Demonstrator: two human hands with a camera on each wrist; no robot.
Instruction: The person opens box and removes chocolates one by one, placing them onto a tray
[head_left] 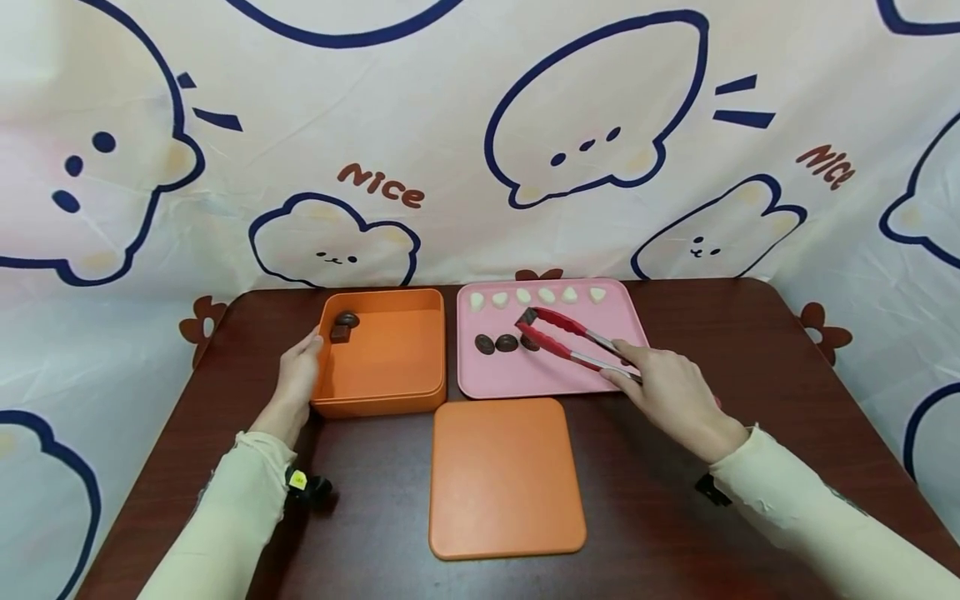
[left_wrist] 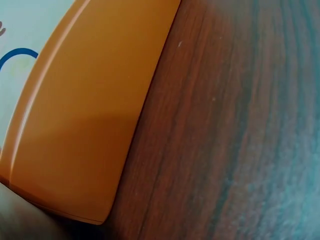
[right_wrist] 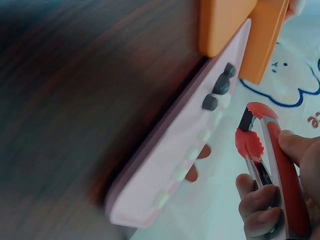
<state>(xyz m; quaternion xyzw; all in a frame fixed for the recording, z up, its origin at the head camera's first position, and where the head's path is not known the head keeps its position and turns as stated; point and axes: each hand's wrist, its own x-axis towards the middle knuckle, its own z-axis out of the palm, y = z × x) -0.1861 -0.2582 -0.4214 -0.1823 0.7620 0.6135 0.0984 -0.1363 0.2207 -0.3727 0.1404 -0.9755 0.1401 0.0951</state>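
Observation:
My right hand (head_left: 678,400) grips red-and-silver tongs (head_left: 558,350). Pinched between the tong tips, a dark chocolate square (head_left: 528,316) hangs above the pink tray (head_left: 480,383). Below it on the tray are dark oval chocolates (head_left: 507,342) in a row, one partly covered by the tongs. White chocolates (head_left: 546,295) line the tray's far side. On the left, my left hand (head_left: 297,377) holds the left wall of an open orange box (head_left: 386,350). A dark oval chocolate (head_left: 347,319) and a square chocolate (head_left: 341,334) lie in its far left corner.
An orange lid (head_left: 507,479) lies flat on the dark wooden table (head_left: 367,500), in front of the box and tray. The box stands close beside the tray. A printed white cloth (head_left: 450,125) hangs behind the table.

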